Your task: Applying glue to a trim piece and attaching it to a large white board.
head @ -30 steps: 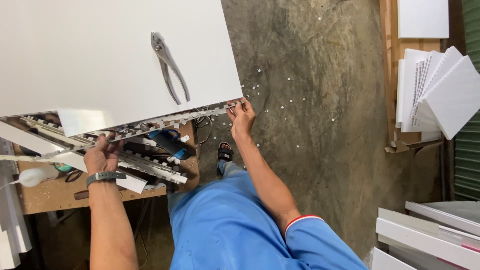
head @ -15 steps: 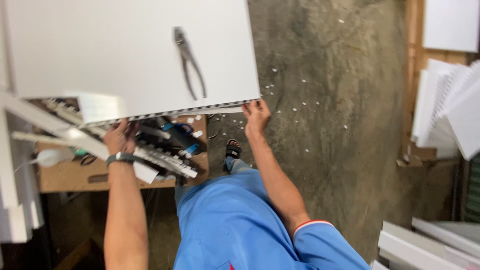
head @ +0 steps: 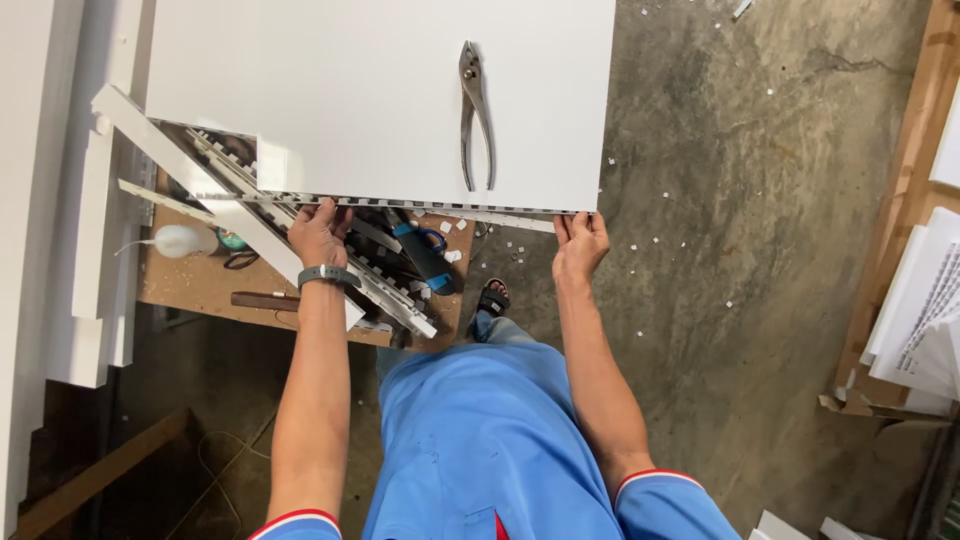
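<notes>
A large white hollow-core panel point(head: 360, 90) lies flat in front of me, its near edge showing a row of small cells. My left hand point(head: 318, 232), with a dark wristband, grips that near edge towards the left. At the panel's near right corner my right hand point(head: 580, 243) holds the same edge. Metal pliers point(head: 475, 110) rest on top of the panel, handles pointing towards me.
Under the panel a low wooden bench point(head: 200, 285) carries white slotted strips point(head: 390, 290), a blue tool point(head: 425, 250) and a white bottle point(head: 180, 240). White boards point(head: 60, 200) stand at the left; stacked white panels point(head: 920, 310) lie at the right. Small white chips litter the concrete floor point(head: 740, 200).
The view has shifted so the panel and both hands sit further right and lower in frame. Both hands keep their hold on the panel's near edge; the pliers stay on top.
</notes>
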